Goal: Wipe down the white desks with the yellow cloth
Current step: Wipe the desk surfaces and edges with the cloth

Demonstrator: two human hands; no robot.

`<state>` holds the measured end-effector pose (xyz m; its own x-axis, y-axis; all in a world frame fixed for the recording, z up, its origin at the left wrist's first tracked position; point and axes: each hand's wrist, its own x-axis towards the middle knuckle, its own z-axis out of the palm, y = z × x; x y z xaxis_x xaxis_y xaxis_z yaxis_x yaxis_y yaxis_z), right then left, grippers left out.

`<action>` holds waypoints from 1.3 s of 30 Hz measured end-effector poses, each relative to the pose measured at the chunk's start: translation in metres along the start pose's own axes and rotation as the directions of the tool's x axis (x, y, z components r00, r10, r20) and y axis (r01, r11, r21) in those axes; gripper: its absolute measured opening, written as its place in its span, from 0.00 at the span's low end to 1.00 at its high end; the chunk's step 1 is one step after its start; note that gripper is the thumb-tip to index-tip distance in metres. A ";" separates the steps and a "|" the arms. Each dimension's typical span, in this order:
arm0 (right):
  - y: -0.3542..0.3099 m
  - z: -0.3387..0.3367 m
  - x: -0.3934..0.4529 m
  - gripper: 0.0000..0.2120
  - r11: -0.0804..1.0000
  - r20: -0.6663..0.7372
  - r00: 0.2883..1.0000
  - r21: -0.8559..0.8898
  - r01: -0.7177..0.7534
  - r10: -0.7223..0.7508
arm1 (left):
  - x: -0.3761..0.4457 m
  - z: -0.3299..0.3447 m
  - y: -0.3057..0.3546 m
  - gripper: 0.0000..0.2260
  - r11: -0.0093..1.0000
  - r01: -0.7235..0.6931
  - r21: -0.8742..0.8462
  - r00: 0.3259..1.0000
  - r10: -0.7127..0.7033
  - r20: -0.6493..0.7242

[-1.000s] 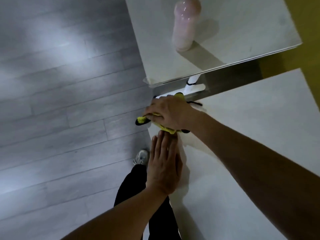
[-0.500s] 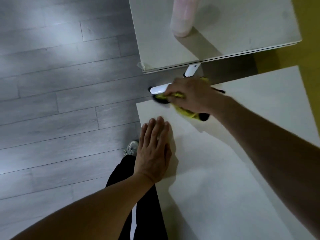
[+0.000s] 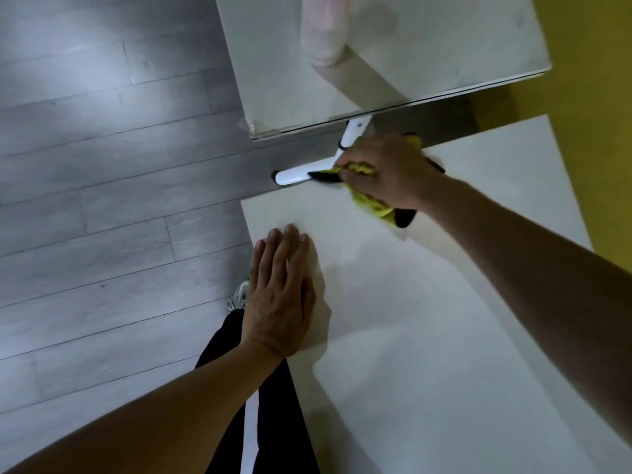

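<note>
Right hand [image 3: 386, 172] bunching yellow cloth [image 3: 371, 201] at near desk [image 3: 444, 336] far edge

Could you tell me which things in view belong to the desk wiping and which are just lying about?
Part of the job:
- yellow cloth, gripped by the right hand
- near white desk, left hand resting flat on it
- far white desk

Just there:
- pink bottle on the far desk
- white desk foot on the floor
</note>
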<state>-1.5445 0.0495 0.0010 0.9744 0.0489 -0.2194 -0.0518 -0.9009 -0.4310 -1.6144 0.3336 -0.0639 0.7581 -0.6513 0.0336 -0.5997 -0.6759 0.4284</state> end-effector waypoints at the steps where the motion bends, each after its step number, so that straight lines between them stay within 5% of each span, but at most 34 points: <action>1: 0.014 -0.006 -0.006 0.14 0.999 -0.013 0.999 0.001 -0.042 0.042 | 0.000 0.000 0.000 0.28 1.000 0.003 0.003 1.000 -0.003 0.001; 6: 0.024 -0.008 -0.014 0.14 0.993 -0.068 0.993 -0.056 -0.100 0.096 | 0.000 0.000 0.003 0.27 1.000 0.011 0.004 1.000 -0.011 -0.008; 16: -0.068 0.048 0.011 0.13 0.992 -0.157 0.981 -0.075 0.100 -0.111 | 0.004 -0.008 0.009 0.26 0.999 -0.001 0.035 0.999 0.002 -0.033; 24: 0.077 -0.014 -0.049 0.14 0.957 -0.372 0.900 -0.090 -0.277 0.226 | 0.017 -0.021 0.016 0.27 0.996 -0.011 0.092 1.000 0.011 -0.003; 32: 0.100 -0.024 -0.054 0.17 0.903 -0.434 0.819 -0.026 -0.429 0.377 | 0.076 -0.002 0.051 0.28 0.945 -0.320 0.072 0.944 0.311 0.109; 39: 0.036 0.005 -0.041 0.14 0.977 -0.323 0.939 -0.131 -0.167 0.118 | 0.078 0.001 0.058 0.28 0.949 -0.294 0.113 0.950 0.276 0.149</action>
<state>-1.5872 0.0169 -0.0101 0.9796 -0.1994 0.0262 -0.1851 -0.9450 -0.2696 -1.5905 0.2432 -0.0369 0.5162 -0.8563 0.0158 -0.8207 -0.4893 0.2951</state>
